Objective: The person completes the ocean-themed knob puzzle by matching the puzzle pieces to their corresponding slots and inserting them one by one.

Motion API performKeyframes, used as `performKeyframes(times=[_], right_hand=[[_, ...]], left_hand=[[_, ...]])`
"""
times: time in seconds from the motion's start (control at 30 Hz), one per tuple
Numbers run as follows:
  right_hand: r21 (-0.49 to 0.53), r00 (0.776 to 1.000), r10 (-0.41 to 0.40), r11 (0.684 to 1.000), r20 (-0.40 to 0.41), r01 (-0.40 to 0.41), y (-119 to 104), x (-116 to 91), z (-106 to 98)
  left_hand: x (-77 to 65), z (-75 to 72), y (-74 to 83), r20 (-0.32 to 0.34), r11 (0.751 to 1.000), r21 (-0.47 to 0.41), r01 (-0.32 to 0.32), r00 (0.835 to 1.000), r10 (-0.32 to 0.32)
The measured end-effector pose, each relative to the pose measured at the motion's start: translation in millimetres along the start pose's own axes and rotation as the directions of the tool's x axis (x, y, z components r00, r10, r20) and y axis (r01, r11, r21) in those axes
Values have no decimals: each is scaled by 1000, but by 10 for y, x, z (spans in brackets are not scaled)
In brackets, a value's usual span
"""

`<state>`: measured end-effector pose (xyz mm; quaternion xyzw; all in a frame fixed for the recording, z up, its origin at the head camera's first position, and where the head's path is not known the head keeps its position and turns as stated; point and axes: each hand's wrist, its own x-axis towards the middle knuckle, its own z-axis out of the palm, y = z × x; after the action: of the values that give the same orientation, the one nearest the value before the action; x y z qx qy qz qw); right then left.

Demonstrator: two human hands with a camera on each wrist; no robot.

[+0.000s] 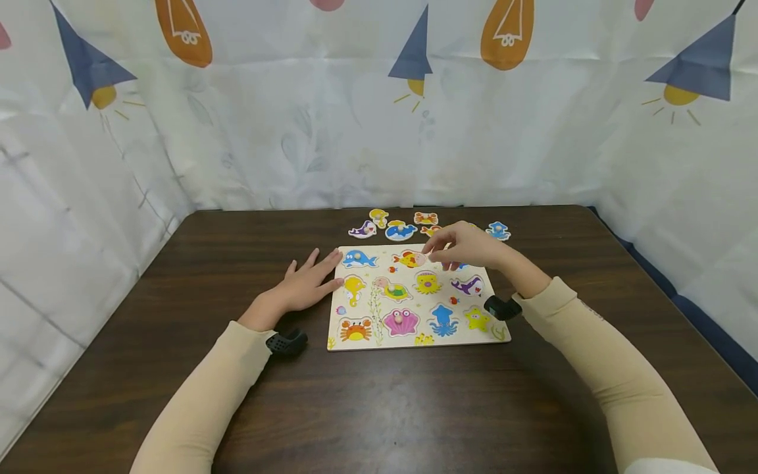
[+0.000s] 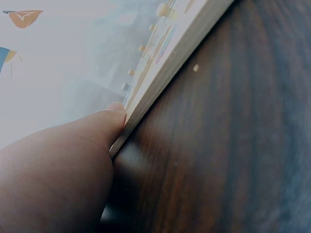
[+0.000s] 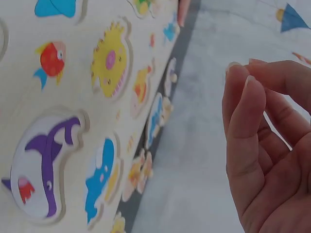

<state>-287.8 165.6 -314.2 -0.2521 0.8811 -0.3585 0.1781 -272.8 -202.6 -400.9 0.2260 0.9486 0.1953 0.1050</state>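
Observation:
A pale puzzle board [image 1: 426, 306] with sea-animal shapes lies on the table. My left hand [image 1: 303, 286] has its fingers spread at the board's left side; its thumb [image 2: 114, 116] touches the edge. Over the upper right of the board hovers my right hand [image 1: 468, 245], near the red-and-yellow fish [image 1: 408, 259]. In the right wrist view its fingers are loosely bent, tips close together, with nothing visible between them. Knobs show on the turtle [image 1: 395, 291] and the pink shell [image 1: 401, 322]. The right hand partly hides the board's upper right corner.
Loose pieces lie behind the board: a blue whale [image 1: 401, 231], a purple-and-white one [image 1: 363, 230], a yellow one [image 1: 378, 217], an orange crab [image 1: 426, 218] and a blue one [image 1: 498, 230]. A patterned curtain [image 1: 355, 151] stands behind the dark table [image 1: 379, 408].

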Motion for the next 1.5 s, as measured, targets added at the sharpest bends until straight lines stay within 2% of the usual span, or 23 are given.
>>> performKeyframes(times=[0.23,0.43,0.7,1.03,1.23,1.5], right_hand=[[34,996,38,999,-80,-36,138,-156,-176],[38,982,73,997,-171,-67,287,-298,-319],[90,968,127,990,-215,-110,593,-446,-467],[161,948,213,971,-238,-178,930,-540,-563],[105,937,254,966,-238,-235,1043,-535,-572],[45,939,275,961,-206,-272,1179,-484,-592]], left_hand=[[-2,-8,9,-1,1000,-4,-2,1000,2],[8,20,-10,-5,1000,6,-1,1000,1],[-2,12,-4,-7,1000,5,3,1000,-3],[6,15,-10,-12,1000,5,1,1000,-1],[4,11,2,-6,1000,6,7,1000,-7],[11,10,3,-5,1000,12,8,1000,-8]])
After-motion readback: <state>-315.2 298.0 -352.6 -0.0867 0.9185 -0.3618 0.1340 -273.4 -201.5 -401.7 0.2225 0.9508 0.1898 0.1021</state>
